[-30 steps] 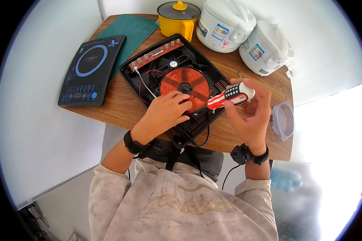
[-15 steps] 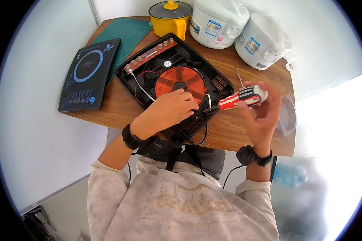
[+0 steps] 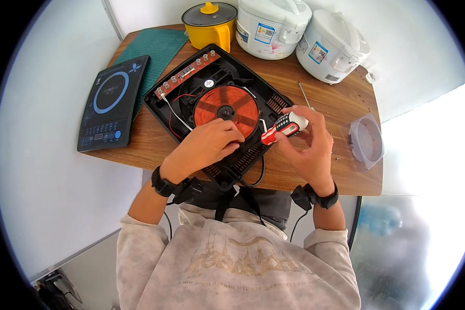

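An opened induction cooker base (image 3: 163,111), black and tilted on the table, holds a round copper coil (image 3: 227,99). My left hand (image 3: 204,145) reaches over its near side, fingers curled together at the coil's lower edge; whatever is under the fingertips is hidden. In my right hand (image 3: 312,155) is a screwdriver (image 3: 287,128) with a red, white and black handle, gripped near its rounded end. Its handle slants down-left over the base's right edge, close to a white wire end (image 3: 264,125). The tip cannot be made out.
The glass control panel (image 3: 108,101) lies left on a green cutting mat (image 3: 163,46). A yellow pot (image 3: 212,33) and two white rice cookers (image 3: 271,31) stand along the back. Another thin metal rod (image 3: 304,93) and a clear plastic tub (image 3: 366,139) sit on the right.
My right hand has brought the screwdriver leftward, closer to my left hand and over the base's edge. The left hand stays at the coil. The whole view has shifted slightly.
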### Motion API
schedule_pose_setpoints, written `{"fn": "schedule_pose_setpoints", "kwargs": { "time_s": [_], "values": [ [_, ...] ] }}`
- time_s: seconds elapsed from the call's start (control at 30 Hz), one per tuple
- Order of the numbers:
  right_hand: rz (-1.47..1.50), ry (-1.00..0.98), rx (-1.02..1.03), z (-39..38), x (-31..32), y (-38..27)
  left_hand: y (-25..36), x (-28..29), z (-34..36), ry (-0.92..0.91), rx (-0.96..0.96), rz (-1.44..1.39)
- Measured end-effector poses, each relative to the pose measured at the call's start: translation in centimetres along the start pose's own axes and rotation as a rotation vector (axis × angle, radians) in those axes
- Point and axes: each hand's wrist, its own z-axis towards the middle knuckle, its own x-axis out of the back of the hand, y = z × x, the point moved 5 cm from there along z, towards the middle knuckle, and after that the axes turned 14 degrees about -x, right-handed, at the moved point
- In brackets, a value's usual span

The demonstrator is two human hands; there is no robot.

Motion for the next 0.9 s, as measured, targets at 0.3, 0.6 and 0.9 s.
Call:
{"fn": "schedule_pose_setpoints", "kwargs": {
  "time_s": [0.3, 0.6, 0.9],
  "values": [
    [0.12, 0.071, 0.05, -0.4, 1.9, -0.2, -0.1, 0.3, 0.5, 0.01, 0.048, -0.015],
    [0.009, -0.02, -0.039, -0.3, -0.1, 1.0, -0.2, 0.4, 0.4, -0.008, 0.047, -0.029],
    [0.059, 0.038, 0.0, -0.7, 0.3, 1.2, -0.5, 0.5, -0.2, 0.017, 0.054, -0.026]
  ]
}}
